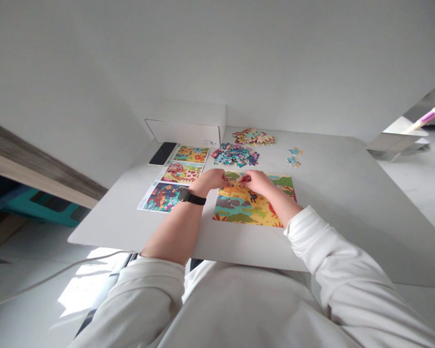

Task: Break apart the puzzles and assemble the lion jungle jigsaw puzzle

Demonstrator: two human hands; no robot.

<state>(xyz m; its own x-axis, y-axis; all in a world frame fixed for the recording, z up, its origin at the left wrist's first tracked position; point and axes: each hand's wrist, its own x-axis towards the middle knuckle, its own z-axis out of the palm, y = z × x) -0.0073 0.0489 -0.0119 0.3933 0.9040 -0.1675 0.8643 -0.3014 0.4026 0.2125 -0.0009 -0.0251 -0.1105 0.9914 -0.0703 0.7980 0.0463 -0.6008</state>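
Note:
A mostly assembled jigsaw puzzle [235, 216] lies flat in front of me, with a yellow ground, green trees and a grey hippo in blue water. My left hand [216, 179], below a black watch [188, 196], is closed at the puzzle's upper left edge; whatever its fingertips hold is hidden. Close by on the right, my right hand [255, 181] pinches at the top edge, on what looks like a small jigsaw piece mostly covered by the fingers. Both hands touch the puzzle area, with a small gap between them.
Picture sheets [179, 172] lie left of the puzzle, below a dark phone [163, 153]. A white box [184, 126] stands at the back. Dark blue mixed pieces [235, 155], red-yellow pieces [253, 137] and a few light-blue pieces [293, 161] lie beyond the puzzle on the white table [348, 203].

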